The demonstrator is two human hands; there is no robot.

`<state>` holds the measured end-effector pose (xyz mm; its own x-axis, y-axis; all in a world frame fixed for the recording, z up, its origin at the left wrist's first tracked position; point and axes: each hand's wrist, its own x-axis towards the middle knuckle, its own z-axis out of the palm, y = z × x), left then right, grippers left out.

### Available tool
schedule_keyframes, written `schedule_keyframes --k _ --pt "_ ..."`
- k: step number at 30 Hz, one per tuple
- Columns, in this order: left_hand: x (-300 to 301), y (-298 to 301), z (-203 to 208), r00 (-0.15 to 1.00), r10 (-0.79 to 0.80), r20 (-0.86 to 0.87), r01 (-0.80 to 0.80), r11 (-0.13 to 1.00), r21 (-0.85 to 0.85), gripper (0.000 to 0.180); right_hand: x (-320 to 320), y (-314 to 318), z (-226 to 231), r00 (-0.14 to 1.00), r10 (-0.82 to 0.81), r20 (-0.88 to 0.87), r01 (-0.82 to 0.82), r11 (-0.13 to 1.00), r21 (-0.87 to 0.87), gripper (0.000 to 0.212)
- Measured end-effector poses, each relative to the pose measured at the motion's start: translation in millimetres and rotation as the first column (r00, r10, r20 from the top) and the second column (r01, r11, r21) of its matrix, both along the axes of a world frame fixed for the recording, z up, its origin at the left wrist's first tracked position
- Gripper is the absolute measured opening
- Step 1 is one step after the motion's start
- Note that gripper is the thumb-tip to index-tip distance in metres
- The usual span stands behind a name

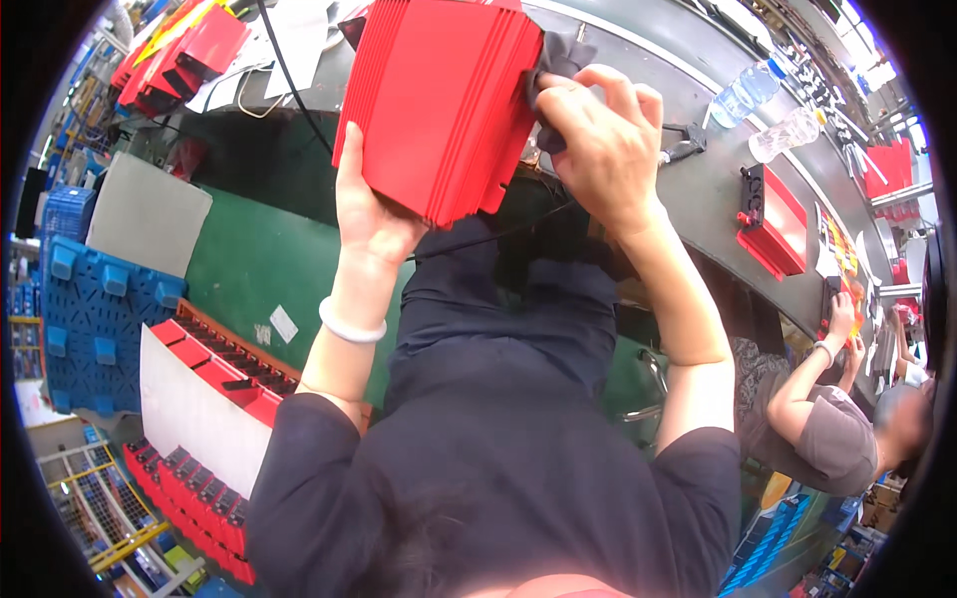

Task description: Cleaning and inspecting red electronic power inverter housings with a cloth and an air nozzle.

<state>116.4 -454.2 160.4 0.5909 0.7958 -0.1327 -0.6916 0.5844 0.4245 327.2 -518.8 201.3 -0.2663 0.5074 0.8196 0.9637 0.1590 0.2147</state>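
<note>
A red ribbed metal housing (pixel 429 100) is raised in front of me, tilted, at the near edge of the workbench. My left hand (pixel 374 204) supports it from below at its left side, thumb up along the edge and the other fingers hidden behind it. At its right end, my right hand (pixel 608 140) pinches a dark grey cloth (pixel 565 58) and presses it against the housing's end. What lies under the cloth is hidden.
Two clear plastic bottles (pixel 748 92) and another red housing (pixel 773 221) stand on the grey bench (pixel 698 184) to the right. A co-worker (pixel 827 419) works farther right. Red housings (pixel 189 75) lie at far left; a blue pallet (pixel 95 329) and stacked red units (pixel 199 498) stand lower left.
</note>
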Motion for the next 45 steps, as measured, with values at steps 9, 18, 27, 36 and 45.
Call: schedule_keyframes --k 9,18,27,36,45 --pt "1 21 -5 0.993 0.045 -0.105 -0.050 0.998 -0.038 0.055 -43 -46 -76 0.956 0.290 -0.041 -0.254 0.750 -0.610 0.019" --pt "-23 23 5 0.997 -0.072 0.034 0.072 0.997 -0.006 0.054 2 -26 -41 0.720 0.018 -0.694 -0.329 0.889 -0.318 0.018" --pt "-6 4 12 0.985 -0.159 0.072 0.164 0.984 -0.066 0.055 -15 21 25 0.635 0.485 -0.601 -0.366 0.874 0.319 0.018" --pt "-6 7 13 0.982 -0.164 0.098 0.163 0.986 0.013 0.057 -53 -9 -18 0.893 0.295 -0.339 -0.292 0.955 0.061 0.020" --pt "-5 5 6 0.982 -0.181 0.049 0.184 0.981 -0.058 0.059 -2 -12 5 0.771 0.433 -0.467 -0.414 0.898 0.149 0.018"
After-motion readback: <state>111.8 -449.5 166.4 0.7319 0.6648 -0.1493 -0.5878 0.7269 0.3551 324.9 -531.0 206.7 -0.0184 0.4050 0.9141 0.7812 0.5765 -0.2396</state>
